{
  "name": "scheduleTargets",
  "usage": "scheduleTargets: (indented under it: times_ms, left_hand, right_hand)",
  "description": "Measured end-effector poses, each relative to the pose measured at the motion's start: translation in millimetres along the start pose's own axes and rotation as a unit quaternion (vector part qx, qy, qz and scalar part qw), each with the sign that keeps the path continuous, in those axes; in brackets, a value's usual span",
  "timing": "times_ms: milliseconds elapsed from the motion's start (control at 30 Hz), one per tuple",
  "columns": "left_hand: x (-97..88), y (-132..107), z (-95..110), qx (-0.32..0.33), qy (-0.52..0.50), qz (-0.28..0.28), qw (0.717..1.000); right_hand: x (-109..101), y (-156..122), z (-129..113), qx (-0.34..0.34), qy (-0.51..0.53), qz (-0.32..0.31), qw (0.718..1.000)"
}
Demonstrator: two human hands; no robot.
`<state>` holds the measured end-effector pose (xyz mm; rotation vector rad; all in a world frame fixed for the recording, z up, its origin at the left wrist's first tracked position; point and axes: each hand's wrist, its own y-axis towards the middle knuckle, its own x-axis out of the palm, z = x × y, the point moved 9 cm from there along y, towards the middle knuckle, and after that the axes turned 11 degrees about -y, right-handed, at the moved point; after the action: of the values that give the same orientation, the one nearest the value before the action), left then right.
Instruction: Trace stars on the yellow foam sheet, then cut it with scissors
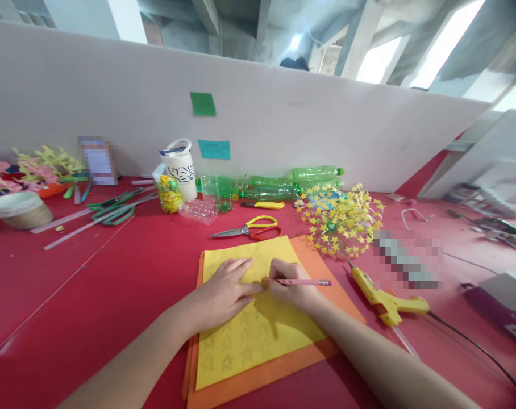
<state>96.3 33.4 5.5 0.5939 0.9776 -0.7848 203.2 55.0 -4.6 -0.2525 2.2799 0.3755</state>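
A yellow sheet (283,341) lies on a stack of orange sheets (321,258), with rows of pencil-drawn stars along its lower left. My left hand (228,289) rests flat on the sheet, fingers stretched toward the middle. Closed around a pink pencil (304,282) is my right hand (290,281), its tip end down by the left fingertips; a small brownish piece shows there, too small to name. Scissors (245,228) with one yellow and one red handle lie just beyond the paper.
A yellow glue gun (386,298) with its cord lies at right, near a bunch of yellow stars (338,221). Green bottles (279,187), a white tumbler (181,170) and a yellow cutter (269,205) line the partition (258,113). Green scissors (117,210) and a bucket (21,210) are left.
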Motion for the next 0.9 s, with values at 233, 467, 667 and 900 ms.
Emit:
scheduleTargets:
  times_ms: [233, 467, 667, 900]
  left_hand:
    - [-0.3, 0, 0, -0.007, 0.000, -0.006, 1.000]
    - [0.0, 0, -1, -0.013, 0.002, -0.012, 1.000]
    - [0.2, -1, -1, -0.017, -0.002, -0.013, 1.000]
    - [0.0, -1, -4, -0.027, -0.004, -0.007, 1.000]
  right_hand:
    - [0, 2, 4, 0.008, 0.029, 0.000, 1.000]
    - [-2, 3, 9, 0.035, 0.072, -0.006, 0.997]
    - [2, 3, 7, 0.044, 0.108, -0.027, 0.993]
    - [-13, 6, 28, 0.133, 0.301, 0.031, 0.944]
